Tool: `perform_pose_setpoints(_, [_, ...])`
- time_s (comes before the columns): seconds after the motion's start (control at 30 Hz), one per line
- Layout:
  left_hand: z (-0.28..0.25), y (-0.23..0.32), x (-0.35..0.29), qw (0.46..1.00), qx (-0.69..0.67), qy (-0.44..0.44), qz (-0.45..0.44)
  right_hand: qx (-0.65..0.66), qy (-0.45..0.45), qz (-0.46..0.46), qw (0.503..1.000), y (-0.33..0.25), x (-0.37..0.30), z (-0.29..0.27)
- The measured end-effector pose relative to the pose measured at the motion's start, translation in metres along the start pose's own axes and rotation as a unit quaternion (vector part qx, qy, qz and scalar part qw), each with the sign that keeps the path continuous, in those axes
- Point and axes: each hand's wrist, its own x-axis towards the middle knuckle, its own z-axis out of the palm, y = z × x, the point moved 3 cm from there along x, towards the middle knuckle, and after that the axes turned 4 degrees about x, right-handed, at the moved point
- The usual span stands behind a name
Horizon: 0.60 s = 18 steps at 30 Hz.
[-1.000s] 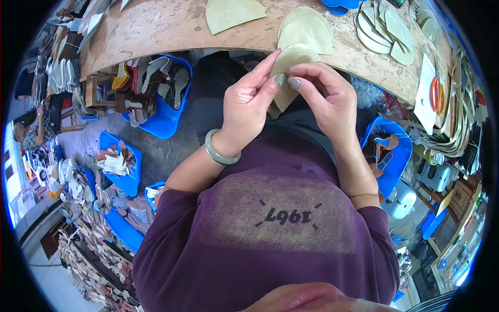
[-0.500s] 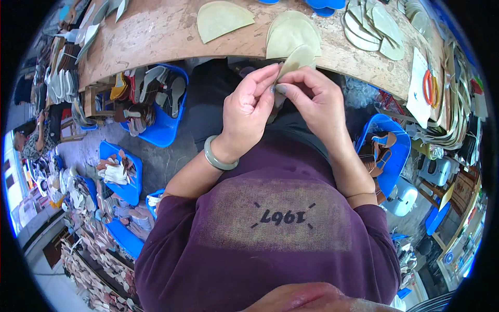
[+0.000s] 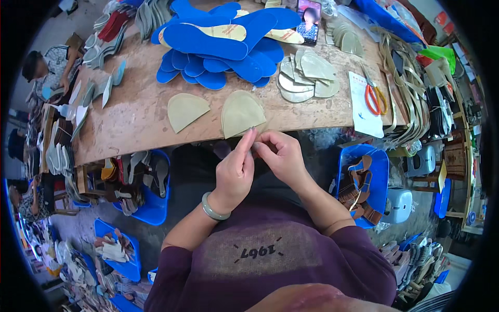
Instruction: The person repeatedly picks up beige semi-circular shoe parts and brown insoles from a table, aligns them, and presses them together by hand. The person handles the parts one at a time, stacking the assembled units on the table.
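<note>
At the table's near edge my left hand [image 3: 234, 169] and my right hand [image 3: 279, 157] meet at the fingertips. Both are closed: the left has its fingers pressed together and pointing up, while the right pinches thumb against forefinger. What they hold is mostly hidden; a thin beige edge shows by the fingertips. Just beyond lies a small stack of beige half-round pieces [image 3: 241, 112], its lower corner close behind my left fingers. To its left is another beige half-round piece [image 3: 186, 110], lying flat.
Blue insoles [image 3: 208, 44] are heaped at the back of the table [image 3: 130, 125], with a phone [image 3: 309, 23] beside them. Pale half-round pieces [image 3: 306, 75] lie to the right. Orange-handled scissors [image 3: 375, 99] rest on a white sheet [image 3: 366, 127]. Blue bins [image 3: 343, 166] stand below the table.
My view has tilted up, bringing more of the table into sight. The beige piece earlier visible between my fingers is now almost hidden. My left fingers are straighter; both hands stay close together.
</note>
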Motion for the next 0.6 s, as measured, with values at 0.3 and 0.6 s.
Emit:
perform_pose_setpoints(0.3, [0.010,0.008,0.007,0.996,-0.087,0.015,0.011,0.012,-0.003,-0.015,1.000,-0.007,-0.001,-0.020])
perform_pose_setpoints(0.6, [0.007,-0.002,0.013,0.954,-0.237,-0.076,-0.167,0.041,-0.129,0.035,0.990,-0.015,0.001,-0.037])
